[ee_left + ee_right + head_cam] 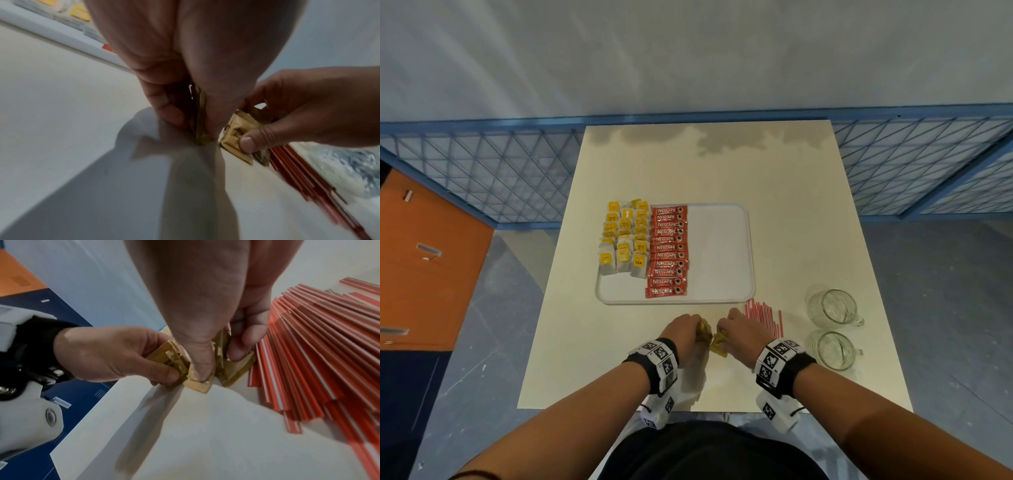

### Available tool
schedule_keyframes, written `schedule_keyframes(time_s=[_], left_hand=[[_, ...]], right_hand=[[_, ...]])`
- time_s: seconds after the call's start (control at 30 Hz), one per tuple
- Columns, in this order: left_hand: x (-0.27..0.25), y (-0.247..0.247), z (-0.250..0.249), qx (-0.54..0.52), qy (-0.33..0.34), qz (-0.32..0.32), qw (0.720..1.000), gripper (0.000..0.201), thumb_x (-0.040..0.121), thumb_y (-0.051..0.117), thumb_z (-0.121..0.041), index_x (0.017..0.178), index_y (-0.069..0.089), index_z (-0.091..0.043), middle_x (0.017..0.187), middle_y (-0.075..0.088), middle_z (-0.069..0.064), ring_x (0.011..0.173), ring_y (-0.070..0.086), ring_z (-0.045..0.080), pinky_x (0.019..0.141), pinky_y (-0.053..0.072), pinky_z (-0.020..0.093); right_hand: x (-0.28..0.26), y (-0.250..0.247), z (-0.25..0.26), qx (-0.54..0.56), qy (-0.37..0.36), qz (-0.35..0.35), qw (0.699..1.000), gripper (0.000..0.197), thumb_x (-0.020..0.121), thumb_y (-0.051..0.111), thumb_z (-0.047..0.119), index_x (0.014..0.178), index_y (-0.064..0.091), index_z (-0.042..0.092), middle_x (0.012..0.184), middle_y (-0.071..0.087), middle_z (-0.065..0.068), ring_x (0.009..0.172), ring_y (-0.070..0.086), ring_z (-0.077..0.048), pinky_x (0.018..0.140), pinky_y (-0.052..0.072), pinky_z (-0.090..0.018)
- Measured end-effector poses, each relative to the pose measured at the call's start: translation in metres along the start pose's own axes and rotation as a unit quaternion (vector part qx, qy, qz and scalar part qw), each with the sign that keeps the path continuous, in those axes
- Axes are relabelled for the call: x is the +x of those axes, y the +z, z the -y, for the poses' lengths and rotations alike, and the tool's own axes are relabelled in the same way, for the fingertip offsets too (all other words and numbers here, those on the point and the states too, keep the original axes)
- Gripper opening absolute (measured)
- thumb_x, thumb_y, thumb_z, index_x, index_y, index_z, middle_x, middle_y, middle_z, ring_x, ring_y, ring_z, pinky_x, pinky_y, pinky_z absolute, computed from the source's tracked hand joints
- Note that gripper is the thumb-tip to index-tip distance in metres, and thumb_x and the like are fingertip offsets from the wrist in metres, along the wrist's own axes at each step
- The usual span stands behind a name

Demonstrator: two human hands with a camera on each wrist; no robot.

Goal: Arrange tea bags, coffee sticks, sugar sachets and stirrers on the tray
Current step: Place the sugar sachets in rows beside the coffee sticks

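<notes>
A white tray (722,253) lies mid-table with yellow-tagged tea bags (624,241) in rows at its left and red coffee sticks (668,251) stacked in a column beside them. In front of the tray, both hands gather brown sugar sachets (717,342). My left hand (685,330) pinches a bunch of sachets (200,116) on edge against the table. My right hand (739,330) grips another bunch (228,368) between thumb and fingers. Red-and-white stirrers (765,317) lie fanned out just right of my right hand.
Two clear glass mugs (832,306) (834,349) lie on their sides near the table's right edge. An orange cabinet (424,260) stands to the left, and a blue wire fence (482,171) runs behind the table. The tray's right half is bare.
</notes>
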State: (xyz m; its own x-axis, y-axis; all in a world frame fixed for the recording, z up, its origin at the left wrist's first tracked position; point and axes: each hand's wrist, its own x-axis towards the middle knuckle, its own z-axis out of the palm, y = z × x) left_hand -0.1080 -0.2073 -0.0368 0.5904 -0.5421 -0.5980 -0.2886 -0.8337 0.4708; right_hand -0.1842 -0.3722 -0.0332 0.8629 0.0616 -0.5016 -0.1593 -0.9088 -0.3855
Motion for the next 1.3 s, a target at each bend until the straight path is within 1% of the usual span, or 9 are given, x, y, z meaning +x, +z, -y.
schedule_keyframes(time_s=[0.17,0.33,0.47,0.63,0.77,0.9,1.0,1.2,1.3], left_hand=[[-0.001,-0.009,0.008,-0.069,-0.015,0.000,0.998,0.021,0.088,0.069,-0.030,0.104,0.067,-0.017,0.103,0.069,0.001,0.096,0.064,0.019,0.087,0.052,0.032],[-0.004,-0.014,0.017,-0.146,-0.038,-0.005,0.989,0.017,0.086,0.072,-0.031,0.082,0.062,-0.018,0.080,0.066,0.000,0.076,0.060,0.017,0.066,0.045,0.024],[-0.008,-0.018,0.020,-0.230,-0.038,-0.007,0.972,0.022,0.083,0.073,-0.027,0.089,0.070,-0.005,0.086,0.075,0.010,0.077,0.068,0.022,0.077,0.057,0.038],[-0.014,-0.025,0.012,-0.345,-0.031,-0.019,0.938,0.015,0.089,0.066,-0.009,0.102,0.070,-0.003,0.088,0.073,0.011,0.075,0.068,0.018,0.062,0.051,0.020],[-0.016,-0.028,-0.002,-0.496,-0.065,-0.012,0.866,0.039,0.093,0.061,0.000,0.127,0.058,-0.019,0.112,0.069,0.014,0.089,0.070,0.029,0.070,0.060,0.033],[-0.016,-0.034,-0.018,-0.628,-0.072,0.027,0.775,0.042,0.094,0.049,0.011,0.126,0.056,-0.016,0.110,0.067,0.023,0.092,0.068,0.039,0.073,0.060,0.043],[-0.015,-0.037,-0.024,-0.667,-0.065,0.049,0.740,0.045,0.093,0.039,0.010,0.130,0.054,-0.011,0.116,0.066,0.027,0.099,0.067,0.044,0.084,0.059,0.049],[-0.022,-0.047,-0.031,-0.725,-0.059,0.060,0.684,0.049,0.087,0.033,0.003,0.128,0.058,-0.005,0.115,0.066,0.030,0.106,0.063,0.051,0.084,0.060,0.047],[-0.026,-0.050,-0.032,-0.740,-0.050,0.071,0.667,0.041,0.090,0.041,-0.007,0.125,0.062,-0.003,0.116,0.066,0.026,0.111,0.060,0.050,0.081,0.060,0.043]], right_hand=[[0.002,-0.002,0.002,-0.002,-0.001,0.000,1.000,0.028,0.096,0.066,0.027,0.120,0.062,0.015,0.113,0.055,-0.004,0.087,0.062,-0.024,0.076,0.052,-0.032],[-0.001,-0.017,-0.002,0.048,0.018,-0.008,0.999,0.026,0.096,0.065,0.030,0.115,0.067,0.013,0.108,0.062,-0.004,0.091,0.062,-0.021,0.077,0.049,-0.030],[-0.006,-0.040,-0.006,0.137,0.053,-0.042,0.988,0.018,0.093,0.068,0.031,0.099,0.071,0.015,0.090,0.069,0.001,0.075,0.061,-0.012,0.069,0.049,-0.025],[-0.006,-0.056,-0.015,0.269,0.079,-0.075,0.957,0.011,0.086,0.076,0.029,0.092,0.071,0.021,0.082,0.070,0.008,0.072,0.066,-0.006,0.062,0.050,-0.019],[-0.004,-0.064,-0.012,0.361,0.066,-0.095,0.926,0.011,0.084,0.077,0.029,0.089,0.074,0.019,0.083,0.074,-0.001,0.078,0.070,-0.016,0.071,0.057,-0.031],[-0.004,-0.068,-0.004,0.429,0.049,-0.083,0.898,0.009,0.091,0.074,0.023,0.092,0.073,0.014,0.083,0.075,-0.014,0.067,0.066,-0.015,0.065,0.055,-0.029],[-0.002,-0.068,0.003,0.454,0.037,-0.078,0.887,0.012,0.092,0.073,0.023,0.094,0.072,0.011,0.083,0.075,-0.016,0.067,0.066,-0.016,0.068,0.056,-0.034],[0.003,-0.072,0.013,0.453,0.021,-0.098,0.886,0.018,0.088,0.077,0.019,0.101,0.067,0.012,0.086,0.075,-0.016,0.070,0.071,-0.024,0.072,0.060,-0.042],[0.004,-0.071,0.016,0.438,0.035,-0.108,0.892,0.033,0.083,0.082,0.022,0.108,0.060,0.019,0.092,0.074,-0.004,0.078,0.072,-0.019,0.070,0.059,-0.034]])
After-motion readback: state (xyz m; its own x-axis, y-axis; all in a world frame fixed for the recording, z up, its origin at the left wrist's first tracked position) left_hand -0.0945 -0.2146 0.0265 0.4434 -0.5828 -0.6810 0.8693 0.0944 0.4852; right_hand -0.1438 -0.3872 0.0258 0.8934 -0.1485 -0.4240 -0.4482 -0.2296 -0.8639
